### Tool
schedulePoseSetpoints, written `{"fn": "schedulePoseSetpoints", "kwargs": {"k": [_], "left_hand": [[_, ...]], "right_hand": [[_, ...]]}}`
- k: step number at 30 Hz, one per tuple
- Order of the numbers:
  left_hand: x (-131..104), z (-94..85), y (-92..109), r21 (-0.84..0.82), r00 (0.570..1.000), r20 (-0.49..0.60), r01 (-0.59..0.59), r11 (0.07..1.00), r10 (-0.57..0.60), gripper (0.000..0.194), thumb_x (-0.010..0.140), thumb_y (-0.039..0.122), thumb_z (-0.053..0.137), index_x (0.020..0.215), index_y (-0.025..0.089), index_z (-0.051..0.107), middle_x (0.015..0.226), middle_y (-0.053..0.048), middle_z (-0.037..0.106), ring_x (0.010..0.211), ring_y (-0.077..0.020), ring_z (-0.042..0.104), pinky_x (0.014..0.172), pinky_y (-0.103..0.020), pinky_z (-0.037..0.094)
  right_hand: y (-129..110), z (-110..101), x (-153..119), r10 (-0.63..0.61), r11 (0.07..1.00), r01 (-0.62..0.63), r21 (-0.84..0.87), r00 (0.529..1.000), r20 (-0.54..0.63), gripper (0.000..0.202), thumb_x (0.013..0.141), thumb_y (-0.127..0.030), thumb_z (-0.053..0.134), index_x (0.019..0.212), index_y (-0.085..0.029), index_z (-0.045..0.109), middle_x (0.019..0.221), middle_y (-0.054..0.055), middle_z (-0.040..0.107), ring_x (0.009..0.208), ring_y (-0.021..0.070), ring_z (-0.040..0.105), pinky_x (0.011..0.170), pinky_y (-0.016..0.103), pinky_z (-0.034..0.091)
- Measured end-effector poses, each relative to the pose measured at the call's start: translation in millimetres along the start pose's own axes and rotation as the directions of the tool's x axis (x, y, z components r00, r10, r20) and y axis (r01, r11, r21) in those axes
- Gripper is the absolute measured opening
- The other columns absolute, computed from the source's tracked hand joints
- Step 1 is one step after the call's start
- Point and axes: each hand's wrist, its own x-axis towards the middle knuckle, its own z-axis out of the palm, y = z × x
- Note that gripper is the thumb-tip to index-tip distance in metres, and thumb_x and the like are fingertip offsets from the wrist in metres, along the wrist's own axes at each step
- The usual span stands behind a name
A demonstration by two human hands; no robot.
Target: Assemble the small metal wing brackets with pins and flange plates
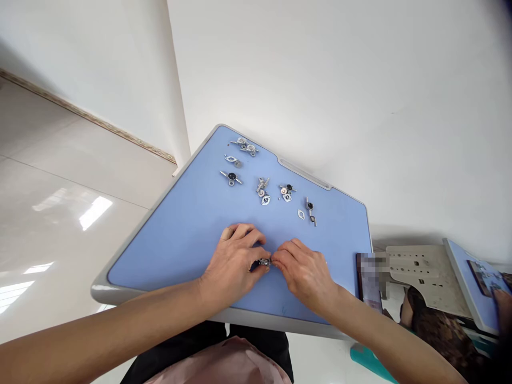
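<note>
My left hand [240,257] is closed, its thumb and fingertips gripping a small metal fitting [264,262] just above the blue tabletop [180,234]. Pinched fingers of my right hand [304,271] meet the fitting's right end; whatever they hold is hidden. Farther up lie similar fittings with pipe stubs and round black centres, among them a left one [231,176], a middle one [288,188] and a right one [310,206]. A flat oval plate [301,214] rests beside the right one. Another plate [265,200] lies by a cluster of metal pieces [262,185].
More metal pieces [248,148] are grouped near the table's far left corner. A handle slot [304,173] runs along the far edge, close to the white wall [320,80]. At the right edge lies a dark-framed device [370,282], with a person's arm [502,304] at another table beyond.
</note>
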Motion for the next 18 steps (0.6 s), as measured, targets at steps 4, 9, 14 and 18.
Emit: {"fn": "schedulePoseSetpoints", "kwargs": {"k": [4, 9, 14, 18], "left_hand": [[0, -0.4, 0, -0.004, 1.0, 0.005, 0.004, 1.0, -0.004, 0.013, 0.079, 0.019, 0.073, 0.088, 0.029, 0.076, 0.099, 0.0, 0.066, 0.104, -0.0231, 0.051, 0.091, -0.042, 0.035], [0, 0.1, -1, -0.004, 1.0, 0.004, 0.001, 1.0, -0.001, 0.012, 0.078, 0.018, 0.072, 0.084, 0.027, 0.076, 0.099, 0.0, 0.067, 0.104, -0.0232, 0.051, 0.094, -0.043, 0.034], [0, -0.1, -1, -0.006, 1.0, 0.007, 0.0, 1.0, 0.0, 0.011, 0.079, 0.021, 0.073, 0.087, 0.028, 0.076, 0.099, 0.0, 0.068, 0.104, -0.0228, 0.051, 0.092, -0.042, 0.035], [0, -0.6, -1, 0.0, 1.0, 0.004, -0.007, 1.0, 0.007, 0.009, 0.081, 0.022, 0.072, 0.086, 0.028, 0.076, 0.099, -0.001, 0.068, 0.103, -0.0227, 0.051, 0.091, -0.042, 0.035]], "right_hand": [[-7, -6, 6, -0.027, 0.984, 0.048, -0.17, 0.992, 0.119, 0.017, 0.083, -0.002, 0.056, 0.082, -0.017, 0.064, 0.079, 0.004, 0.064, 0.074, 0.0166, 0.051, 0.049, 0.029, 0.027], [-16, -26, 26, 0.02, 0.966, 0.082, -0.247, 0.923, 0.384, 0.02, 0.078, 0.001, 0.059, 0.085, -0.016, 0.066, 0.08, 0.007, 0.065, 0.08, 0.0185, 0.055, 0.048, 0.029, 0.026], [-10, -34, 47, 0.169, 0.984, -0.114, -0.139, 0.852, 0.495, 0.013, 0.09, -0.018, 0.06, 0.084, -0.023, 0.071, 0.084, 0.002, 0.07, 0.077, 0.0167, 0.06, 0.049, 0.028, 0.026], [3, -26, 42, 0.207, 0.972, -0.234, 0.004, 0.868, 0.451, 0.006, 0.086, -0.026, 0.068, 0.082, -0.026, 0.073, 0.084, 0.0, 0.071, 0.075, 0.0169, 0.063, 0.054, 0.027, 0.032]]}}
